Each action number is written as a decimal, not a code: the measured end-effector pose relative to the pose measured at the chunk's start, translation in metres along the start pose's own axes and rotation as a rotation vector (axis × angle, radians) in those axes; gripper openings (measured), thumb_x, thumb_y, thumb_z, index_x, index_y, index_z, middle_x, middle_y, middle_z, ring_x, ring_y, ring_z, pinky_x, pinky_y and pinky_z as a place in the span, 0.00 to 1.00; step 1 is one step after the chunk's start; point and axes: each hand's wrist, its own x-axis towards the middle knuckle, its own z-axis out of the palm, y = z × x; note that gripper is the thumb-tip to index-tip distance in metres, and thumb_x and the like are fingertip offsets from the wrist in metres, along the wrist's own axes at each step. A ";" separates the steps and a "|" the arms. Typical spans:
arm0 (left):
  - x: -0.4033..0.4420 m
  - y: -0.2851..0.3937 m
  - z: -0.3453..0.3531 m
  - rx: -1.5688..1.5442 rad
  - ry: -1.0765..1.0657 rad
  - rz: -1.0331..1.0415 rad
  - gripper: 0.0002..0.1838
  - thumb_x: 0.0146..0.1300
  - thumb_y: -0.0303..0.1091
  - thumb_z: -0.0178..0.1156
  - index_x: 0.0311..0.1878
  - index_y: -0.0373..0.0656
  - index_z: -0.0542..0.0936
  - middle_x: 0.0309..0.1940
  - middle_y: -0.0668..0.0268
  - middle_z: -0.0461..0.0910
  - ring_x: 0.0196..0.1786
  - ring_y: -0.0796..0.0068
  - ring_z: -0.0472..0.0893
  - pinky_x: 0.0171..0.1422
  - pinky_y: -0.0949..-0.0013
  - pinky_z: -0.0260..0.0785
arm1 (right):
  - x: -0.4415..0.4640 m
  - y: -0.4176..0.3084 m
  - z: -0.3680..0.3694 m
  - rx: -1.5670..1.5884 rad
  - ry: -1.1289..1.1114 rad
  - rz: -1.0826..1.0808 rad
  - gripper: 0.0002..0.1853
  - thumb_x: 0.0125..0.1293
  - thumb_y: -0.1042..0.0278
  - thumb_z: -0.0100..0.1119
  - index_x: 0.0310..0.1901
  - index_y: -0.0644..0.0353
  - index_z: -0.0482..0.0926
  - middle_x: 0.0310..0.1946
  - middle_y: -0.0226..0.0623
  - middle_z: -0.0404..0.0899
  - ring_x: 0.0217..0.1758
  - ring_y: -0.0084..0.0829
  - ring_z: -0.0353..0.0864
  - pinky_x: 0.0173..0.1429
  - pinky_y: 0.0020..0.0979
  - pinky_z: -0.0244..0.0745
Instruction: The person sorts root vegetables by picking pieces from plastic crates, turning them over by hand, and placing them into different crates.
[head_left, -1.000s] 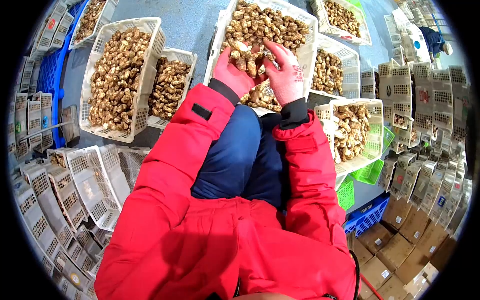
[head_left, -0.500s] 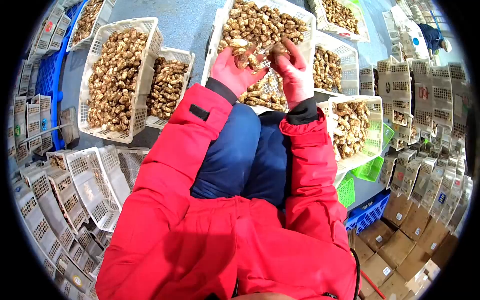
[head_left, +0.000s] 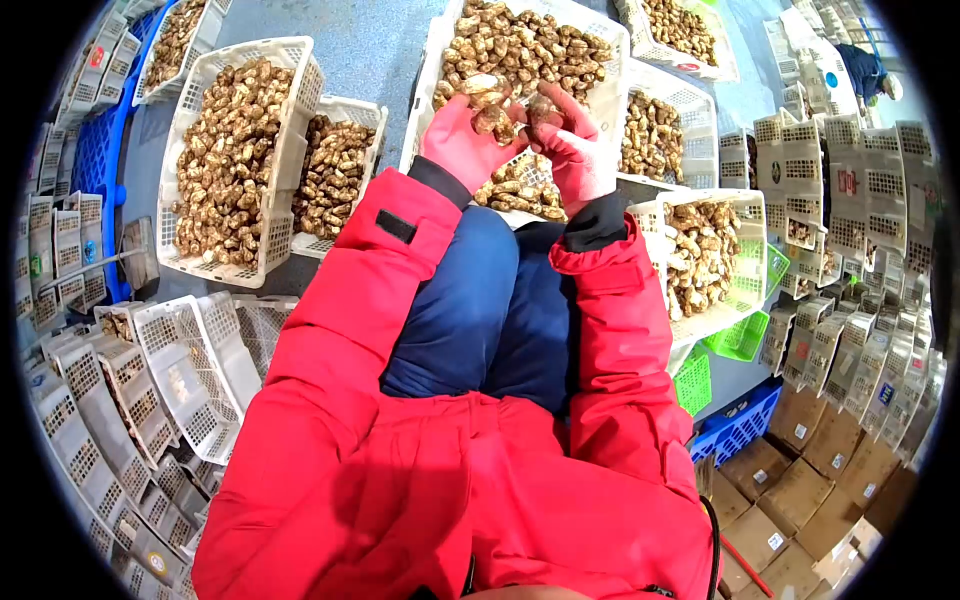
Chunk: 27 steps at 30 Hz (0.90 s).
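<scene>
In the head view, my left hand (head_left: 460,140) is closed around a couple of brown-and-cream tubers (head_left: 490,118) that look like small taro. Opposite it, my right hand (head_left: 582,158) grips a darker brown tuber (head_left: 543,112) between thumb and fingers. The fingertips of both hands nearly meet. Below them is a white perforated crate (head_left: 432,75), with a heap of tubers (head_left: 525,48) at its far end and a smaller pile (head_left: 522,190) at the near end.
Tuber-filled crates stand on the left (head_left: 300,150) and on the right (head_left: 745,215). Stacked white crates (head_left: 190,370) line the lower left, with more crates (head_left: 845,190) at far right. Green baskets (head_left: 740,338), a blue pallet (head_left: 738,425) and cardboard boxes (head_left: 800,490) sit lower right.
My right hand has shifted slightly left and down, bringing its dark tuber closer to my left hand. The left hand stays nearly in place, still holding its tubers.
</scene>
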 end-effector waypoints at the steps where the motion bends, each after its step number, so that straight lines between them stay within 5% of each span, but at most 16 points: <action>1: 0.000 0.000 0.001 0.009 0.003 0.008 0.25 0.69 0.50 0.45 0.64 0.49 0.66 0.64 0.60 0.68 0.63 0.56 0.69 0.65 0.40 0.59 | 0.000 0.001 0.000 -0.040 0.011 0.004 0.30 0.55 0.83 0.55 0.64 0.67 0.67 0.51 0.42 0.78 0.52 0.31 0.79 0.54 0.27 0.75; 4: 0.000 0.004 -0.006 -0.069 -0.097 -0.055 0.28 0.70 0.54 0.42 0.65 0.46 0.65 0.63 0.58 0.69 0.63 0.52 0.69 0.66 0.41 0.60 | -0.005 0.005 0.020 -0.287 0.043 -0.056 0.29 0.57 0.79 0.59 0.64 0.64 0.68 0.52 0.40 0.78 0.51 0.29 0.79 0.52 0.25 0.74; 8: -0.002 0.006 0.002 -0.011 0.108 -0.039 0.32 0.70 0.58 0.38 0.64 0.42 0.67 0.59 0.56 0.72 0.63 0.50 0.70 0.69 0.45 0.60 | -0.013 0.020 0.044 -0.605 -0.117 -0.085 0.28 0.59 0.77 0.61 0.63 0.63 0.69 0.50 0.36 0.78 0.48 0.22 0.77 0.54 0.24 0.72; 12: -0.005 0.004 0.010 -0.034 0.181 0.040 0.27 0.70 0.57 0.37 0.60 0.50 0.72 0.59 0.62 0.74 0.61 0.58 0.72 0.64 0.51 0.63 | -0.006 0.013 0.036 -0.446 0.177 -0.161 0.26 0.59 0.73 0.62 0.60 0.66 0.71 0.46 0.37 0.79 0.46 0.26 0.79 0.50 0.26 0.75; 17: -0.001 0.005 -0.005 -0.031 0.152 0.044 0.26 0.71 0.54 0.36 0.61 0.51 0.73 0.59 0.63 0.75 0.62 0.61 0.71 0.67 0.50 0.60 | 0.004 0.027 0.025 -1.074 0.064 -0.270 0.28 0.54 0.69 0.62 0.60 0.51 0.73 0.42 0.43 0.79 0.43 0.37 0.80 0.48 0.31 0.75; 20: -0.002 0.004 0.004 -0.083 0.180 0.028 0.26 0.71 0.54 0.37 0.62 0.52 0.72 0.59 0.63 0.74 0.63 0.63 0.71 0.67 0.49 0.59 | 0.009 0.028 0.026 -1.319 0.131 -0.350 0.27 0.55 0.70 0.61 0.60 0.51 0.73 0.44 0.43 0.79 0.45 0.42 0.80 0.50 0.34 0.75; 25: -0.004 0.002 0.005 -0.093 0.087 0.066 0.25 0.71 0.55 0.37 0.61 0.53 0.71 0.64 0.59 0.70 0.66 0.50 0.67 0.68 0.44 0.57 | 0.005 0.012 0.020 -0.347 0.088 -0.094 0.24 0.61 0.76 0.56 0.61 0.63 0.71 0.41 0.35 0.80 0.41 0.22 0.77 0.45 0.24 0.74; 27: -0.007 0.004 0.001 -0.088 0.115 0.059 0.24 0.70 0.55 0.40 0.62 0.54 0.71 0.64 0.58 0.69 0.66 0.52 0.67 0.67 0.39 0.56 | 0.002 0.004 0.013 0.044 0.026 0.001 0.30 0.62 0.75 0.58 0.66 0.67 0.62 0.45 0.39 0.78 0.43 0.26 0.77 0.48 0.25 0.72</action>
